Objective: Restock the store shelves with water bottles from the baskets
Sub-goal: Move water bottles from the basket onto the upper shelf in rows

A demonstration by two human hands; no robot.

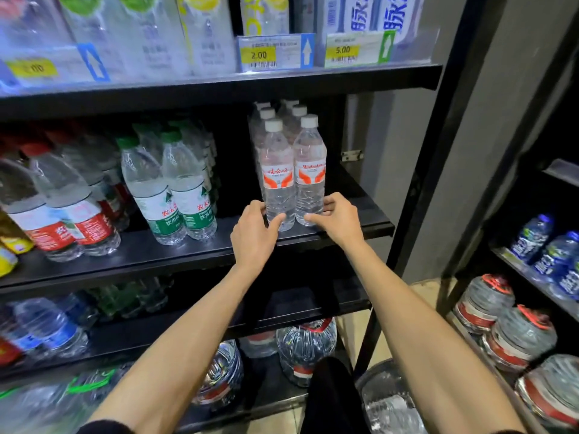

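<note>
Two rows of clear water bottles with white caps and orange-and-white labels stand on the black middle shelf [360, 220], at its right end. My left hand [255, 233] grips the base of the front left bottle [277, 173], thumb across its front. My right hand [338, 219] grips the base of the front right bottle [310, 170], fingers round its far side. Both bottles stand upright on the shelf, touching each other. Several more of the same bottles stand behind them.
Green-label bottles [175, 189] and red-label bottles [62, 214] fill the same shelf to the left, with a gap between. Price tags [272, 53] hang on the shelf above. Large jugs [305, 349] sit at the bottom. A second rack [532, 277] stands on the right.
</note>
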